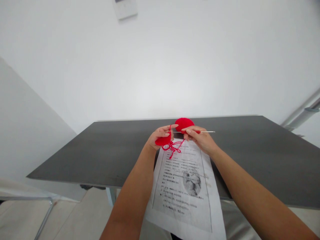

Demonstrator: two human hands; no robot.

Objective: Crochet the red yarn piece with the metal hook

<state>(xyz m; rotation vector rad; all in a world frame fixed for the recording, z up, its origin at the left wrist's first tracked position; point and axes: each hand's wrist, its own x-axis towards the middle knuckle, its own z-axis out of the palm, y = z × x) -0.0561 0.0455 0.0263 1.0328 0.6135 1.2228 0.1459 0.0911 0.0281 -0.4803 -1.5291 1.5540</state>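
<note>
Yarn (174, 146) hangs in loose red loops just below my two hands, trailing from the small red crocheted piece (162, 141). My left hand (160, 135) has that piece pinched between thumb and fingers, closed firmly on it. My right hand (200, 140) is wrapped around the red grip of the hook (207, 132), which lies level, one thin end pointing across toward my left fingertips and the other sticking out past my right hand. Just beyond my knuckles the red ball (184, 121) sits on the dark table (250, 150). Beneath my wrists lies a printed sheet (185, 193), its near end hanging over the table's edge toward me. Whether the hook's tip sits in a loop I cannot tell; it is too fine to see. To do this stitch well, I judge the left pinch should sit close to the edge being worked so the piece cannot twist. The strand needs even tension, and the hook should turn from the wrist. Those slack loops below my hands could snag, so I would mind them.
</note>
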